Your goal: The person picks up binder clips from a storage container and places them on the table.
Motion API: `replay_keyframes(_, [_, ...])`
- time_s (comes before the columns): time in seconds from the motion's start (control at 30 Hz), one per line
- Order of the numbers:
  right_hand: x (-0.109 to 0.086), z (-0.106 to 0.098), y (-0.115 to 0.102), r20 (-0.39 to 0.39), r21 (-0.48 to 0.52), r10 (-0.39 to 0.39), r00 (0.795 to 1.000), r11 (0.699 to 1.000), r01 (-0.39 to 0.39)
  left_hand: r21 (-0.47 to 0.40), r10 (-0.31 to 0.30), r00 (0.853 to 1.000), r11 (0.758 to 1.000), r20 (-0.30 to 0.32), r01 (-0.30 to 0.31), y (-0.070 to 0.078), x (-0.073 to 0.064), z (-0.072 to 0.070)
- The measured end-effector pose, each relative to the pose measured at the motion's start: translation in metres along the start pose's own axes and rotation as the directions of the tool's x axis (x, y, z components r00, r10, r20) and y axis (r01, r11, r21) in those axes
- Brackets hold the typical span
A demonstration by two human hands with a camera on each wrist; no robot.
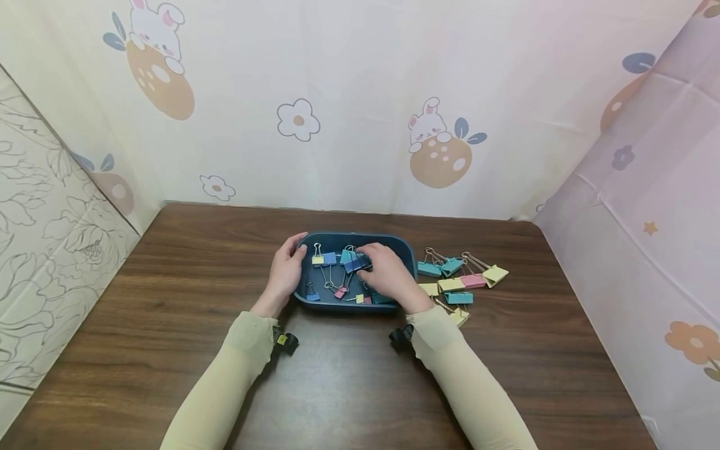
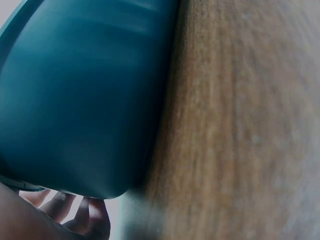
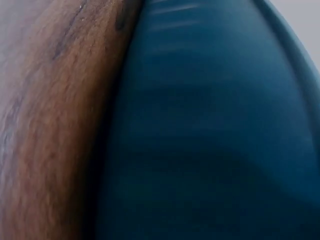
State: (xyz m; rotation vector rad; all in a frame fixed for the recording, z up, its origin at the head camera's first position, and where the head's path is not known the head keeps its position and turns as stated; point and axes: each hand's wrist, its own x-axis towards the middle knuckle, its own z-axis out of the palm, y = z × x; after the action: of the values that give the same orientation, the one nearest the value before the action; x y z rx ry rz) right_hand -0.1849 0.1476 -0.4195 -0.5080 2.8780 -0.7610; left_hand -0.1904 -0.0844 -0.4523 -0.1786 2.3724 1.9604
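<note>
A dark blue plastic tray (image 1: 360,237) sits on the table with several binder clips in it. My left hand (image 1: 287,270) holds the tray's left end, thumb at the rim and fingers along the outer wall (image 2: 75,100). Over the tray's right half, my right hand (image 1: 388,272) reaches in and pinches a dark blue binder clip (image 1: 355,263) between thumb and fingers. Close to that clip lie a light blue clip (image 1: 345,256) and a pink clip (image 1: 340,292). A yellow clip (image 1: 318,260) lies near the left hand. The right wrist view shows only tray wall (image 3: 200,120) and table, no fingers.
Right of the tray lies a loose group of binder clips: teal (image 1: 430,269), pink (image 1: 474,280) and yellow (image 1: 495,275) ones. Some sit partly behind the right wrist. The brown wooden table (image 1: 225,250) meets a patterned curtain (image 1: 349,175) at the back.
</note>
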Motion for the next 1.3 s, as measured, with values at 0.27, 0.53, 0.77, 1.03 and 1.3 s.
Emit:
replay_keyframes(0.27, [0.005, 0.008, 0.0, 0.01, -0.037, 0.03, 0.999, 0.999, -0.03, -0.004, -0.005, 1.0, 1.0, 0.004, 0.005, -0.001, 0.002, 0.0])
replay_keyframes(0.53, [0.003, 0.007, 0.001, -0.01, -0.028, 0.001, 1.0, 1.0, -0.002, -0.009, 0.002, 1.0, 1.0, 0.002, -0.002, -0.001, 0.002, 0.0])
replay_keyframes(0.77, [-0.002, 0.002, 0.002, -0.058, 0.029, 0.005, 0.998, 1.0, -0.003, -0.01, 0.003, 1.0, 1.0, 0.0, -0.003, -0.002, 0.002, 0.001])
replay_keyframes(1.03, [-0.007, -0.011, 0.009, -0.085, 0.16, 0.005, 0.996, 0.987, 0.009, -0.009, 0.007, 1.0, 1.0, 0.004, -0.006, -0.002, 0.002, 0.001])
replay_keyframes(1.3, [-0.023, -0.035, 0.019, -0.126, 0.266, -0.005, 0.992, 0.963, 0.038, -0.008, -0.005, 1.0, 1.0, 0.006, 0.005, -0.001, 0.0, 0.0])
